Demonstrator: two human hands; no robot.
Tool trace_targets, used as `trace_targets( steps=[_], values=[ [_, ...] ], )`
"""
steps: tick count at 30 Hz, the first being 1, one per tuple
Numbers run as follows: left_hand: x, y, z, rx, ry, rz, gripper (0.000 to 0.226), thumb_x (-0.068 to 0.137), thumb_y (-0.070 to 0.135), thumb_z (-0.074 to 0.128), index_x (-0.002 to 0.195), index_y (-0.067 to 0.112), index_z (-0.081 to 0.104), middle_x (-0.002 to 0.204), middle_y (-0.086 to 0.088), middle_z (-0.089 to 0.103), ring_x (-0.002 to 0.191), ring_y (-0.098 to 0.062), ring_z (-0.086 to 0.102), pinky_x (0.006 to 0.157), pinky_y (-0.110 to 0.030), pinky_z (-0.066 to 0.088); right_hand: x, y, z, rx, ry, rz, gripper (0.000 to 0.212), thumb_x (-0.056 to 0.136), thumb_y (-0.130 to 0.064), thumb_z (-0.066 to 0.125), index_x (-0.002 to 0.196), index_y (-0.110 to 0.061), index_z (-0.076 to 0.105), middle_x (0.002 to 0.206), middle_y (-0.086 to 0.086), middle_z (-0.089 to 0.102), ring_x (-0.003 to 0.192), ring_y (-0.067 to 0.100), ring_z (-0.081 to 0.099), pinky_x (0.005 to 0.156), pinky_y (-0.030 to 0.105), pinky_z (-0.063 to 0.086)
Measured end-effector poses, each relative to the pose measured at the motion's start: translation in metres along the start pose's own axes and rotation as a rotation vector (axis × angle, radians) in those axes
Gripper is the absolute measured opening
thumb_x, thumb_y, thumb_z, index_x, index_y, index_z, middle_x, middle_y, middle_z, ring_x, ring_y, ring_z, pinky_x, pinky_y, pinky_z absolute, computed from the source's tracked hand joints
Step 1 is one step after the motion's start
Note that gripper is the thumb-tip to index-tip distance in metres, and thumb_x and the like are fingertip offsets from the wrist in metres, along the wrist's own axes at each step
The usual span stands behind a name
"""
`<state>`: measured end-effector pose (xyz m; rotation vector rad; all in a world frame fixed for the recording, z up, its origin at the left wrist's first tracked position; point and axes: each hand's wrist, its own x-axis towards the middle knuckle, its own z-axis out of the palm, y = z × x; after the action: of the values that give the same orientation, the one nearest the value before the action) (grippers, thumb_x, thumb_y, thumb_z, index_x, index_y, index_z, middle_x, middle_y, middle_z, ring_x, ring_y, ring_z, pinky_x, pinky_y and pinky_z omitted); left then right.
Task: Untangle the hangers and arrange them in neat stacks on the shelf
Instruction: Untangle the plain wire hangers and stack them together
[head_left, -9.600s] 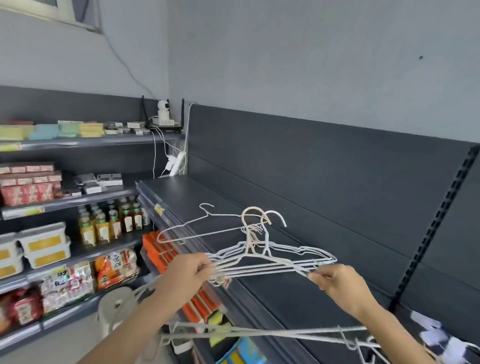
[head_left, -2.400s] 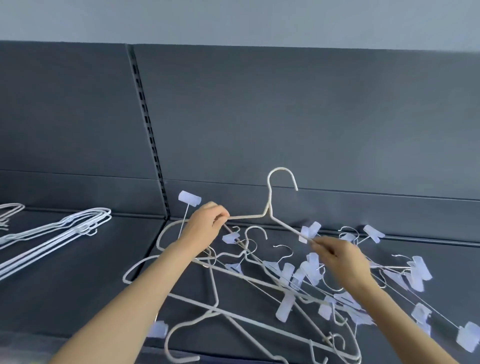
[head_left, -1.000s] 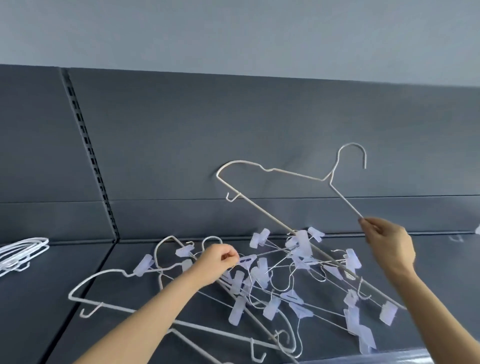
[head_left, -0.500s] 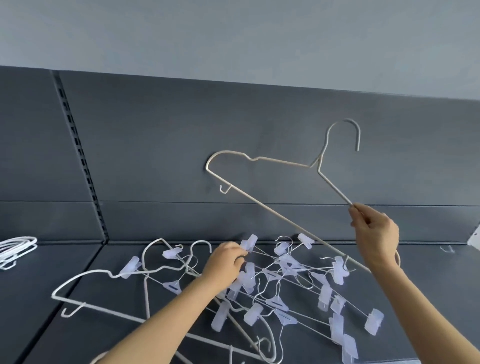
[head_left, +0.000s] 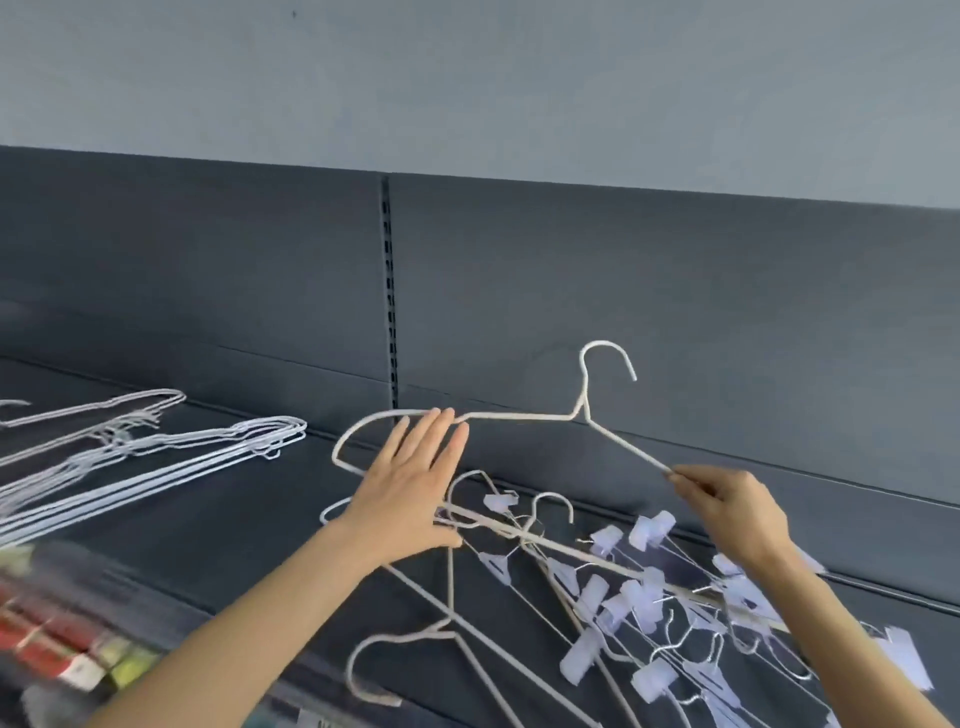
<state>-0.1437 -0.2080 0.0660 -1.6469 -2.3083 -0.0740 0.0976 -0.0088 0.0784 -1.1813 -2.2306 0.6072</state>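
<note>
- Blurred red and yellow packaged goods (head_left: 62, 649) are seen on a lower level at the bottom left.
- A cream wire hanger lying flat (head_left: 444, 623) is found near the front edge of the dark grey metal shelf (head_left: 208, 530).
- A tangled heap of thin white wire hangers with pale translucent plastic clips (head_left: 649, 597) is spread over the shelf's right part, partly under the right forearm.
- The left hand (head_left: 410, 493) is held flat with straight, spread fingers. Its fingertips are laid against the left shoulder of a raised cream coated-wire hanger (head_left: 519, 417).
- The raised hanger is held upright above the heap, hook uppermost. Its right shoulder wire is pinched between the thumb and fingers of the right hand (head_left: 737, 514).
- Flat stacks of white wire hangers (head_left: 270, 431) are set on the shelf's left part, well apart from the heap.
- The shelf is backed by a dark grey panel (head_left: 675, 312) with a slotted upright (head_left: 387, 291).
</note>
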Motion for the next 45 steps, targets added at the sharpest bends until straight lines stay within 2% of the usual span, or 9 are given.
trace_targets(
  steps=[7, 10, 13, 18, 24, 27, 32, 37, 45],
  values=[
    [-0.053, -0.097, -0.006, -0.079, -0.190, -0.140, 0.121, 0.063, 0.063, 0.069, 0.147, 0.017, -0.005, 0.152, -0.002, 0.010, 0.141, -0.022, 0.005, 0.117, -0.034, 0.004, 0.000, -0.079, 0.074, -0.042, -0.139, -0.122, 0.017, 0.090, -0.031, 0.054, 0.093, -0.031, 0.071, 0.070, -0.001, 0.067, 0.074, 0.024, 0.059, 0.066, 0.028, 0.042],
    [-0.078, -0.153, -0.003, -0.109, -0.167, -0.195, 0.121, 0.057, 0.067, 0.070, 0.146, 0.022, 0.000, 0.149, 0.002, 0.012, 0.139, -0.019, 0.008, 0.117, -0.034, 0.008, 0.006, -0.122, 0.116, 0.003, -0.221, -0.176, 0.017, 0.090, -0.024, 0.053, 0.086, -0.017, 0.068, 0.072, 0.009, 0.067, 0.081, 0.034, 0.062, 0.071, 0.035, 0.047],
    [-0.106, -0.222, 0.001, -0.119, -0.149, -0.299, 0.122, 0.055, 0.067, 0.070, 0.146, 0.022, 0.003, 0.149, 0.002, 0.015, 0.139, -0.019, 0.010, 0.117, -0.033, 0.009, 0.011, -0.176, 0.168, 0.041, -0.272, -0.258, 0.018, 0.088, -0.014, 0.056, 0.100, -0.010, 0.069, 0.099, 0.011, 0.071, 0.098, 0.033, 0.063, 0.087, 0.039, 0.048],
    [-0.158, -0.359, 0.011, -0.120, -0.164, -0.510, 0.119, 0.056, 0.065, 0.072, 0.146, 0.019, 0.008, 0.149, -0.003, 0.019, 0.138, -0.022, 0.015, 0.116, -0.034, 0.012, 0.009, -0.269, 0.270, -0.086, -0.196, -0.425, 0.038, 0.086, -0.009, 0.058, 0.124, -0.008, 0.055, 0.133, 0.010, 0.052, 0.123, 0.031, 0.046, 0.104, 0.038, 0.037],
    [-0.209, -0.495, 0.027, -0.174, -0.206, -0.823, 0.132, 0.040, 0.084, 0.055, 0.145, 0.015, 0.017, 0.145, -0.010, 0.031, 0.134, -0.029, 0.027, 0.113, -0.039, 0.024, -0.001, -0.365, 0.359, -0.046, -0.269, -0.464, 0.039, 0.087, -0.012, 0.058, 0.125, -0.007, 0.054, 0.131, 0.007, 0.053, 0.122, 0.025, 0.047, 0.104, 0.030, 0.034],
    [-0.226, -0.546, 0.047, -0.206, -0.203, -0.957, 0.119, 0.051, 0.078, 0.063, 0.142, 0.013, 0.023, 0.141, -0.012, 0.037, 0.132, -0.031, 0.032, 0.109, -0.039, 0.029, -0.006, -0.395, 0.395, -0.042, -0.329, -0.486, 0.038, 0.086, -0.013, 0.059, 0.123, -0.008, 0.056, 0.126, 0.005, 0.057, 0.119, 0.023, 0.050, 0.098, 0.028, 0.038],
    [-0.222, -0.599, 0.073, -0.164, -0.261, -1.059, 0.112, 0.056, 0.078, 0.061, 0.139, 0.009, 0.029, 0.142, -0.015, 0.037, 0.132, -0.032, 0.033, 0.108, -0.041, 0.030, -0.008, -0.409, 0.423, -0.042, -0.406, -0.426, 0.033, 0.087, -0.018, 0.059, 0.120, -0.011, 0.059, 0.122, 0.000, 0.059, 0.110, 0.016, 0.055, 0.086, 0.017, 0.038],
    [-0.210, -0.627, 0.096, -0.154, -0.324, -1.077, 0.110, 0.056, 0.078, 0.060, 0.137, 0.009, 0.031, 0.141, -0.016, 0.037, 0.132, -0.032, 0.033, 0.109, -0.043, 0.030, -0.003, -0.413, 0.432, -0.057, -0.390, -0.347, 0.027, 0.086, -0.017, 0.059, 0.113, -0.013, 0.064, 0.115, -0.002, 0.062, 0.093, 0.011, 0.056, 0.077, 0.017, 0.037],
    [-0.193, -0.627, 0.108, -0.177, -0.329, -0.988, 0.096, 0.067, 0.074, 0.054, 0.136, 0.010, 0.035, 0.142, -0.012, 0.037, 0.133, -0.030, 0.033, 0.111, -0.042, 0.027, -0.006, -0.416, 0.446, -0.084, -0.379, -0.325, 0.028, 0.088, -0.015, 0.056, 0.114, -0.012, 0.062, 0.118, 0.001, 0.061, 0.103, 0.018, 0.059, 0.078, 0.019, 0.033]
  ],
)
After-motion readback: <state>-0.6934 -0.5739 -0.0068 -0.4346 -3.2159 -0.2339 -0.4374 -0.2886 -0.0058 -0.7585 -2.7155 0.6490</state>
